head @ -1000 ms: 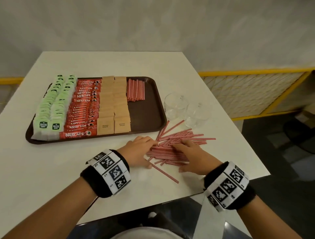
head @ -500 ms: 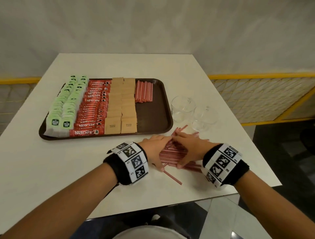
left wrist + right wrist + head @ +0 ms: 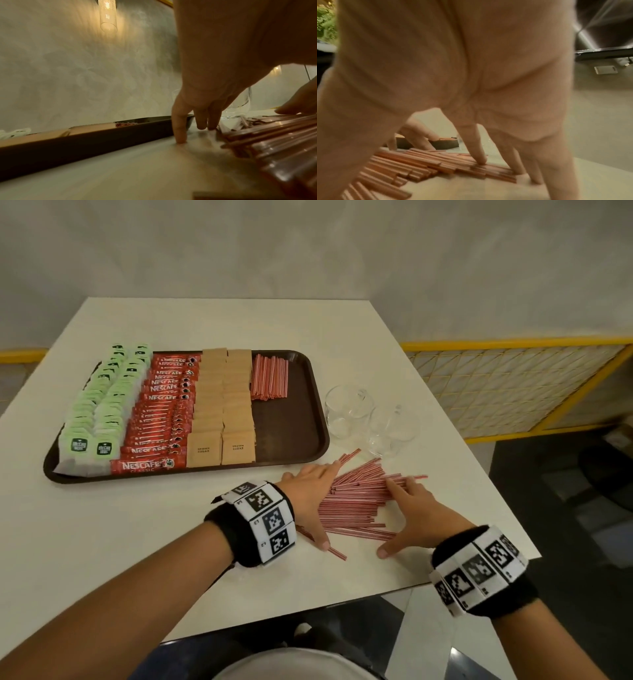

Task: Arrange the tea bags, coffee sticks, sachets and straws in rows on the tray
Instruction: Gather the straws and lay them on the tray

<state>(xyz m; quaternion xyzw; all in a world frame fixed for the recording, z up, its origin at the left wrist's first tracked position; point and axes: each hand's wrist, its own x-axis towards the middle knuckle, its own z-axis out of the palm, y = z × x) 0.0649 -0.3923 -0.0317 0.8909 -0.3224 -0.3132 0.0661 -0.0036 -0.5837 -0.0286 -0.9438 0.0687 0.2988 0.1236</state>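
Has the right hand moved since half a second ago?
Yes. The right hand has slid back from the two glasses toward the table's near edge; the left hand now sits farther from it.

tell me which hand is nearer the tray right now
Left. The left hand lies just off the tray's near right corner, flat against the loose straws. The right hand sits farther out, across the pile.

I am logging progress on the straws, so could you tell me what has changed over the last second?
The left hand and right hand closed in from both sides, pushing the loose straws into a tighter bundle on the table; neither grips them. One straw remains apart. The tray rows and glass cups stayed put.
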